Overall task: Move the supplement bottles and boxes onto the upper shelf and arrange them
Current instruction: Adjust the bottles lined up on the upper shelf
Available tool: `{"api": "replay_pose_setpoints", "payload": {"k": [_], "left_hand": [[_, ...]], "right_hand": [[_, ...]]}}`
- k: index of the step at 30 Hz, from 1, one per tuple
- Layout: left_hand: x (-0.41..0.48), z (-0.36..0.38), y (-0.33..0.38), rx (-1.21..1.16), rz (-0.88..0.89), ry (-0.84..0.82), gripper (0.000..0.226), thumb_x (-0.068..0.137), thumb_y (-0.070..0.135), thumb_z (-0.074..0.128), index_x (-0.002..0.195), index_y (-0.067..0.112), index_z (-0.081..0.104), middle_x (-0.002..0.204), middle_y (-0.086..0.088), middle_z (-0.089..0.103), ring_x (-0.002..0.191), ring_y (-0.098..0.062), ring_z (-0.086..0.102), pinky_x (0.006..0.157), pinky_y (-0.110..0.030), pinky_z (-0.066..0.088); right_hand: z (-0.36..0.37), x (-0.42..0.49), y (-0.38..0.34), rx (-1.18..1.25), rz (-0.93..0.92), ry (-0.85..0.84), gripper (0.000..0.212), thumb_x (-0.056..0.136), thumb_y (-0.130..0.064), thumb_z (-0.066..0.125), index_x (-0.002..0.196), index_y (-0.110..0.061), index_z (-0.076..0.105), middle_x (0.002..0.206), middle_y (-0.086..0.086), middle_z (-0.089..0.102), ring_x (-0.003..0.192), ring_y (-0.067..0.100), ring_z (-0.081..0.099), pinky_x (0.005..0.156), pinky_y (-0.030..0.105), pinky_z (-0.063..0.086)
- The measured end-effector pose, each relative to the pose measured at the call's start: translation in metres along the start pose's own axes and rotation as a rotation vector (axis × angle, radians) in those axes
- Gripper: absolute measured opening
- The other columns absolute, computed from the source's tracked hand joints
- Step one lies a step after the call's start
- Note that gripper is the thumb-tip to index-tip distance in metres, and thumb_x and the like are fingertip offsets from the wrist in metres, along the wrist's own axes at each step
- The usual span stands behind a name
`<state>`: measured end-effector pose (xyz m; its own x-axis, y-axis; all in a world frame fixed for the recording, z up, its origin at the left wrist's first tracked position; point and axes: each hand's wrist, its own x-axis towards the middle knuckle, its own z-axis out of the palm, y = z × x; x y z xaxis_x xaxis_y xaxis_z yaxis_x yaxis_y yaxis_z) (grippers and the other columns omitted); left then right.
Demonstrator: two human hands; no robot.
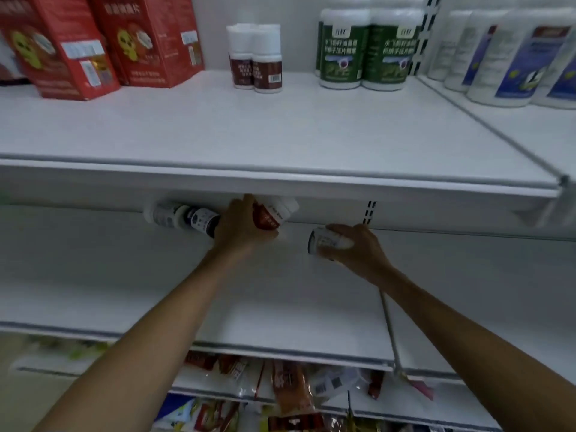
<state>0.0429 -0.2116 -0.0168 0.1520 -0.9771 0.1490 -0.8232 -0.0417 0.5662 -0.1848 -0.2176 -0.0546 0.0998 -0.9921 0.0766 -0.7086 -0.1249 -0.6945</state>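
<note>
Fingers (265, 234) of left hand (243, 227) round white, red-labelled bottle (276, 213) (tilted).

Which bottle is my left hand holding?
The red-brown-labelled bottle, gripped by the left hand; the right hand holds a pale-labelled bottle.

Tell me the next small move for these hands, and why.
Probably draw both hands out and lift them. The left hand grips a white plastic bottle with a red-brown label, and the right hand grips a small white bottle with a dark end. Both are under the white upper shelf. Matching brown-labelled white bottles stand up there, with bare shelf beside them.
</note>
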Motion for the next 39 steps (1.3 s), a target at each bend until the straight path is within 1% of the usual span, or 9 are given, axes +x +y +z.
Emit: {"api": "replay_pose_setpoints", "payload": {"k": [4, 8, 14, 21, 25, 27, 29, 32, 39], "left_hand": [[-0.077, -0.022, 0.024, -0.335, -0.176, -0.020, 0.030, 0.075, 0.021, 0.076, 0.084, 0.021, 0.047, 0.072, 0.004, 0.057, 0.052, 0.001, 0.059, 0.046, -0.015, 0.049], [-0.140, -0.047, 0.047, -0.499, -0.301, 0.011, 0.029, 0.077, 0.021, 0.072, 0.100, 0.023, 0.054, 0.086, -0.001, 0.065, 0.072, -0.009, 0.060, 0.061, -0.023, 0.051], [-0.212, -0.078, 0.074, -0.574, -0.394, 0.122, 0.027, 0.071, 0.022, 0.078, 0.088, 0.025, 0.056, 0.088, -0.003, 0.066, 0.084, -0.022, 0.066, 0.077, -0.037, 0.055], [-0.251, -0.102, 0.101, -0.603, -0.329, 0.153, 0.040, 0.072, 0.022, 0.078, 0.103, 0.018, 0.053, 0.095, -0.005, 0.064, 0.087, -0.020, 0.063, 0.073, -0.030, 0.053], [-0.270, -0.121, 0.119, -0.738, -0.247, 0.116, 0.024, 0.083, 0.020, 0.066, 0.103, 0.021, 0.053, 0.098, -0.008, 0.064, 0.091, -0.024, 0.062, 0.080, -0.035, 0.049], [-0.278, -0.127, 0.131, -0.792, -0.207, 0.081, 0.015, 0.088, 0.016, 0.058, 0.102, 0.022, 0.053, 0.098, -0.007, 0.063, 0.089, -0.023, 0.060, 0.080, -0.035, 0.048], [-0.282, -0.130, 0.143, -0.813, -0.167, 0.067, 0.013, 0.089, 0.015, 0.057, 0.098, 0.023, 0.053, 0.099, -0.009, 0.063, 0.090, -0.024, 0.061, 0.081, -0.037, 0.049], [-0.284, -0.126, 0.173, -0.835, -0.083, -0.002, 0.011, 0.089, 0.016, 0.058, 0.096, 0.023, 0.055, 0.102, -0.010, 0.064, 0.095, -0.027, 0.062, 0.083, -0.038, 0.049], [-0.284, -0.090, 0.268, -0.843, 0.140, -0.139, 0.016, 0.088, 0.014, 0.060, 0.093, 0.028, 0.053, 0.089, 0.008, 0.062, 0.081, -0.004, 0.059, 0.066, -0.010, 0.048]], "right_hand": [[-0.025, -0.030, -0.027, 0.211, 0.043, -0.237, 0.048, 0.068, -0.033, 0.082, 0.110, -0.026, 0.059, 0.098, -0.003, 0.058, 0.084, 0.011, 0.056, 0.066, 0.019, 0.046], [-0.047, -0.069, -0.061, 0.252, -0.104, -0.465, 0.027, 0.072, -0.035, 0.079, 0.090, -0.031, 0.059, 0.092, -0.011, 0.061, 0.083, 0.007, 0.061, 0.064, 0.018, 0.049], [-0.077, -0.120, -0.099, 0.336, -0.204, -0.533, 0.034, 0.080, -0.041, 0.070, 0.109, -0.031, 0.054, 0.096, -0.006, 0.061, 0.084, 0.013, 0.061, 0.054, 0.024, 0.047], [-0.101, -0.162, -0.117, 0.526, -0.242, -0.472, 0.042, 0.071, -0.009, 0.080, 0.104, -0.011, 0.054, 0.085, 0.000, 0.057, 0.071, 0.007, 0.055, 0.056, 0.013, 0.047], [-0.122, -0.194, -0.117, 0.579, -0.215, -0.385, 0.047, 0.077, -0.015, 0.076, 0.120, -0.020, 0.057, 0.097, -0.004, 0.060, 0.081, 0.004, 0.056, 0.059, 0.007, 0.043], [-0.131, -0.209, -0.113, 0.595, -0.194, -0.303, 0.053, 0.076, -0.023, 0.076, 0.124, -0.024, 0.055, 0.101, -0.014, 0.058, 0.095, 0.005, 0.056, 0.074, 0.011, 0.044], [-0.144, -0.222, -0.109, 0.613, -0.176, -0.186, 0.045, 0.074, -0.027, 0.078, 0.115, -0.023, 0.058, 0.098, -0.014, 0.060, 0.096, 0.007, 0.057, 0.081, 0.018, 0.046], [-0.170, -0.243, -0.103, 0.704, -0.187, -0.076, 0.022, 0.077, -0.019, 0.075, 0.095, -0.018, 0.063, 0.085, -0.011, 0.062, 0.078, 0.004, 0.058, 0.068, 0.010, 0.046], [-0.254, -0.272, -0.067, 0.807, -0.129, 0.065, 0.031, 0.077, -0.016, 0.074, 0.105, -0.027, 0.064, 0.094, -0.006, 0.066, 0.084, 0.008, 0.064, 0.064, 0.018, 0.052]]}}
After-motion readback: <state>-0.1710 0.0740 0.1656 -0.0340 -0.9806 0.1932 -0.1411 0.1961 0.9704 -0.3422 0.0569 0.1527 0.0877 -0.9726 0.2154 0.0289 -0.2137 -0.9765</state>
